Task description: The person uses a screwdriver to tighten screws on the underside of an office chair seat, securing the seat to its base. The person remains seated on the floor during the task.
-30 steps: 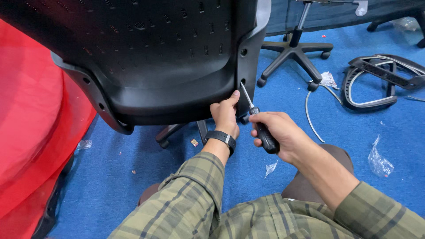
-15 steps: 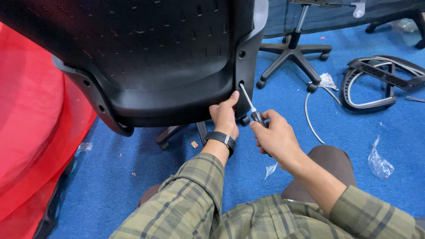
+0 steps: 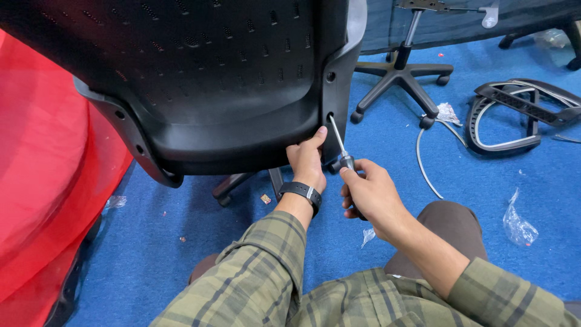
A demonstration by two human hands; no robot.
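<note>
The screwdriver is angling up, its tip entering a hole in the black chair back's side frame. The right hand is gripping its handle; the left hand, fingers pressed against the chair's lower edge, is bracing just beside it.

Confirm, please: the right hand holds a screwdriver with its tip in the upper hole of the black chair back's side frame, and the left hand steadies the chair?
Not quite. In the head view, the screwdriver tip enters the lower hole, not the upper hole. The right hand holds it; the left hand steadies the chair back.
</note>
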